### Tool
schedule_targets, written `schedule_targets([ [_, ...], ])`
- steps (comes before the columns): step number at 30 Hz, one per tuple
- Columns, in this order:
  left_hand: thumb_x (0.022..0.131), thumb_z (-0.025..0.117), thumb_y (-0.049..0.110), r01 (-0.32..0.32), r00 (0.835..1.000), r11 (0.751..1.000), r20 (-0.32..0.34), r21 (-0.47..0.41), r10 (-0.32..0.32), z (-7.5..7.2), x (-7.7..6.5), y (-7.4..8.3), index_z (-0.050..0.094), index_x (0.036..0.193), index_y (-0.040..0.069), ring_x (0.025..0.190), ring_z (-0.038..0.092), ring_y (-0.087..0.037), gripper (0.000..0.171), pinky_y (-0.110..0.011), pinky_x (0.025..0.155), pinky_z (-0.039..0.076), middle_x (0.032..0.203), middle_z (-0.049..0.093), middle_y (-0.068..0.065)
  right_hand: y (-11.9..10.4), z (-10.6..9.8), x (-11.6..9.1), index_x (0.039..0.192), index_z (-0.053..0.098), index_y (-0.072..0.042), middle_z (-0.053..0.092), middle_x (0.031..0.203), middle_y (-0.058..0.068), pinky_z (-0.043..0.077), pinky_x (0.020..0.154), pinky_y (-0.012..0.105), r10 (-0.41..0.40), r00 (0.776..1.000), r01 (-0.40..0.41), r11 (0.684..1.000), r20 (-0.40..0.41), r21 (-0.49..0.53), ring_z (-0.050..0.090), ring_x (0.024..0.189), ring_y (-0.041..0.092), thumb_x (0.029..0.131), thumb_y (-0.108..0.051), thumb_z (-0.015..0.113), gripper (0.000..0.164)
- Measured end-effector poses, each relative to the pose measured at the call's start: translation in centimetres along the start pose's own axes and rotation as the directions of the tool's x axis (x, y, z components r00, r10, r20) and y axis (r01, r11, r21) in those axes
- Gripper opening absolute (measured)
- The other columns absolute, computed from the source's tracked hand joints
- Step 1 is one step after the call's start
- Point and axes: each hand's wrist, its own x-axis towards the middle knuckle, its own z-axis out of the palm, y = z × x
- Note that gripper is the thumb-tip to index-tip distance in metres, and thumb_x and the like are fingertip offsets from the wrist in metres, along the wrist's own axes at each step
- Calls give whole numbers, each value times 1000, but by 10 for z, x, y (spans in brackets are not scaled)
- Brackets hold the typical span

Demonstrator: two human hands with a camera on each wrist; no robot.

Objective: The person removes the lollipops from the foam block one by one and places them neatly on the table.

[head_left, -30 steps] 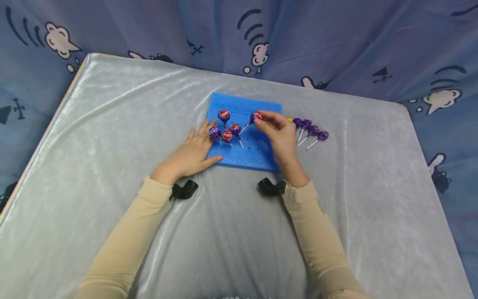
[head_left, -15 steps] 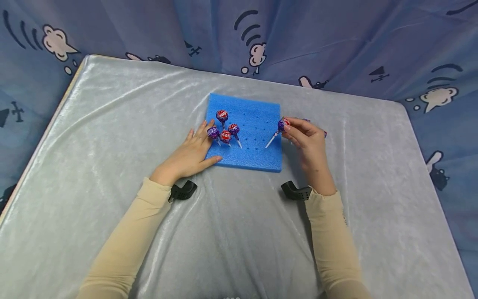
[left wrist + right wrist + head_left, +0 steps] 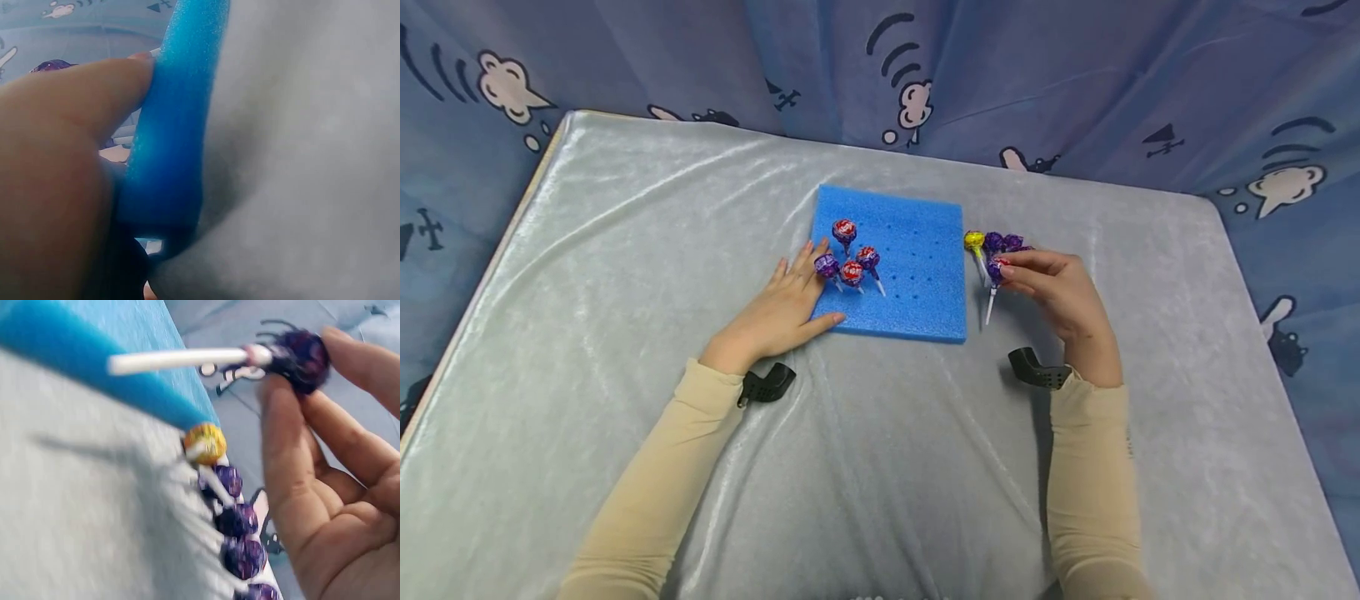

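Right of the blue foam (image 3: 917,321) | lollipop (image 3: 996,272) pinched in right hand (image 3: 1066,292), the closer hand | stick (image 3: 991,307) points near, slightly left | left hand (image 3: 778,312) fingers extended, on foam's left edge

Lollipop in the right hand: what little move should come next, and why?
Probably lower the held lollipop onto the grey cloth beside the row of lollipops: the right hand has carried it from over the blue foam to this row, and its stick hangs above the cloth.
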Motion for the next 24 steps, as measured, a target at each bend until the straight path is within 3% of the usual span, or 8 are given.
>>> schedule_targets([
  [7,98,43,46,1,1000,1000,2,0,-1,0,0,0,4,151,3,141,-16,-26,79,-50,113,-3,156,-14,-10,10,-10,6,81,74,-12,70,80,-1,55,67,22,66,996,-59,989,54,-136,67,70,10,85,3,67,17],
  [16,98,42,47,-3,1000,1000,1,5,3,0,0,0,4,151,2,141,-16,-26,79,-50,113,-3,156,-14,-11,23,-6,13,80,74,-14,71,79,0,55,64,22,115,993,-109,958,7,-266,67,68,7,83,-4,72,10],
  [22,98,42,47,-8,1000,1000,-1,2,8,0,0,-1,3,150,2,141,-16,-26,79,-51,113,-3,156,-14,-11,26,1,15,85,72,-4,69,74,-4,55,62,21,114,993,-117,944,-28,-309,66,65,6,82,-4,72,2],
  [24,98,42,46,-8,1000,1000,-2,0,8,0,0,-2,4,150,1,141,-16,-27,79,-50,113,-4,156,-14,-11,25,3,15,91,71,3,69,73,-6,55,62,20,110,993,-118,925,-44,-361,65,65,5,82,-8,73,14],
])
